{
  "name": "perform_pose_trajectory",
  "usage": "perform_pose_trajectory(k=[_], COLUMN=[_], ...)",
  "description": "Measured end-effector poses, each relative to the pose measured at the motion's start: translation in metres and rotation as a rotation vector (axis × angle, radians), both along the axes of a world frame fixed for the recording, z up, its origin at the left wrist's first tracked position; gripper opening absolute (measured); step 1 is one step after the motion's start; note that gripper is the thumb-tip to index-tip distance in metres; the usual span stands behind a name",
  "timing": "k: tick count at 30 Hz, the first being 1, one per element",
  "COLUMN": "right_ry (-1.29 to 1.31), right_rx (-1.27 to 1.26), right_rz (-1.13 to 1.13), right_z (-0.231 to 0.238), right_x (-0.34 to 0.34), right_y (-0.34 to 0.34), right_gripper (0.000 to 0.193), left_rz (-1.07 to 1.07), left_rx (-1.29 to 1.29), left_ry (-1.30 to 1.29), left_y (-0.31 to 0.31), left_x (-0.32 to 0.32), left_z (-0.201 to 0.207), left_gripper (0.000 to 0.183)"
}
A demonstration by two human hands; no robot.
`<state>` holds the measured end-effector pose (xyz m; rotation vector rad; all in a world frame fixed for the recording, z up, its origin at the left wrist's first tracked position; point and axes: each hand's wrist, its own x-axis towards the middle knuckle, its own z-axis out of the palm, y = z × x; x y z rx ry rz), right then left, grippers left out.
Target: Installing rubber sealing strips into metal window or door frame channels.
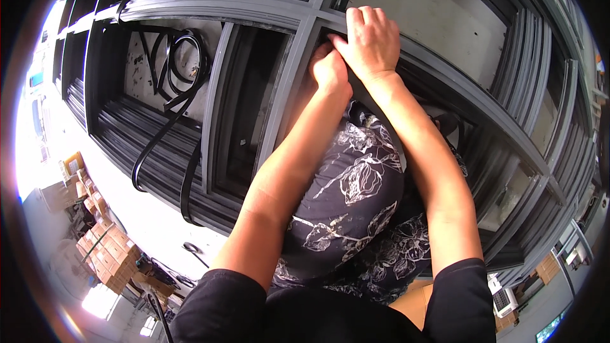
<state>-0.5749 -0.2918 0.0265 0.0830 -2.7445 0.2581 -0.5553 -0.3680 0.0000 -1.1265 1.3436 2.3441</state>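
Observation:
A large grey window-type frame (296,67) with several openings lies across stacked frames in front of me. My left hand (330,71) is closed at the inner corner of one opening, below the crossing of two bars; what its fingers pinch is hidden. Just right of it, my right hand (373,43) curls its fingers over the grey bar (432,57), its thumb stretched toward the same corner near the left hand. A long black flexible strip (202,67) lies coiled in an opening to the left, part of it hanging over the frame's near edge.
Stacked grey profiles (524,70) show at the right. My patterned dark trouser leg (349,184) rises into the opening between my forearms. Cardboard boxes (108,257) stand on the floor at the lower left. Another loop of black strip (192,249) lies on the pale floor.

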Motion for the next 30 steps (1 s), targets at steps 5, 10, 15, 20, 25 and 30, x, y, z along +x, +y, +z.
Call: perform_pose_trajectory(k=[5, 10, 15, 20, 25, 30], right_ry=[-0.100, -0.117, -0.087, -0.047, -0.085, 0.035], right_rx=[-0.019, -0.043, 0.002, -0.010, 0.067, 0.151], right_rz=[-0.041, -0.030, -0.028, 0.063, 0.057, 0.050], right_z=[0.004, 0.006, -0.001, 0.007, 0.014, 0.001], right_x=[-0.005, -0.007, -0.008, -0.004, 0.029, 0.034], right_y=[-0.005, -0.008, -0.009, 0.004, 0.048, 0.054], right_gripper=[0.047, 0.046, 0.046, 0.043, 0.046, 0.047], left_rz=[-0.048, -0.031, -0.018, -0.042, -0.008, 0.034], left_rx=[-0.024, 0.039, 0.034, 0.040, 0.125, 0.294], left_ry=[-0.021, -0.002, 0.008, 0.023, 0.015, 0.009], left_y=[-0.004, -0.002, 0.000, -0.003, -0.007, -0.010], left_x=[0.000, 0.003, 0.004, 0.006, 0.007, 0.007], left_z=[0.010, 0.020, 0.015, 0.004, -0.003, 0.000], left_gripper=[0.023, 0.034, 0.034, 0.024, 0.015, 0.013])
